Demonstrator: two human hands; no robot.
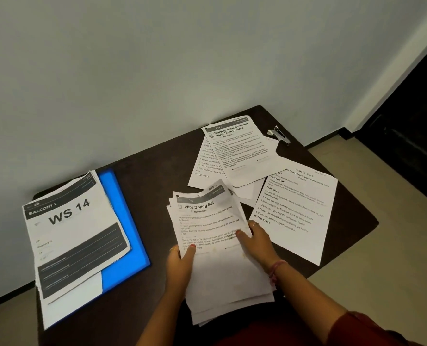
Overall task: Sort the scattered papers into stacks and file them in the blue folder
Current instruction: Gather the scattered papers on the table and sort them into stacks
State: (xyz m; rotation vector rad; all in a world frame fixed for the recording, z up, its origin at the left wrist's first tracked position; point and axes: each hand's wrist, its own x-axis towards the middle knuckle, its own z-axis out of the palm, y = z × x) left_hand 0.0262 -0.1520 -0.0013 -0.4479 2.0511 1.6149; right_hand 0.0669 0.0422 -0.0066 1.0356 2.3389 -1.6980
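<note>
Both grips, left hand (pixel 180 264) & right hand (pixel 256 239), pinch the paper stack (pixel 215 245) at its sides: light, floppy, sheets slip; hold both edges.

soft, even indoor light with no plain source; the room reads slightly dim. the dark table (pixel 157 171) shows little glare and only faint shadows lie beside the papers. wide-angle bending curves the far wall and edges. fine print is soft and blurred.
</note>
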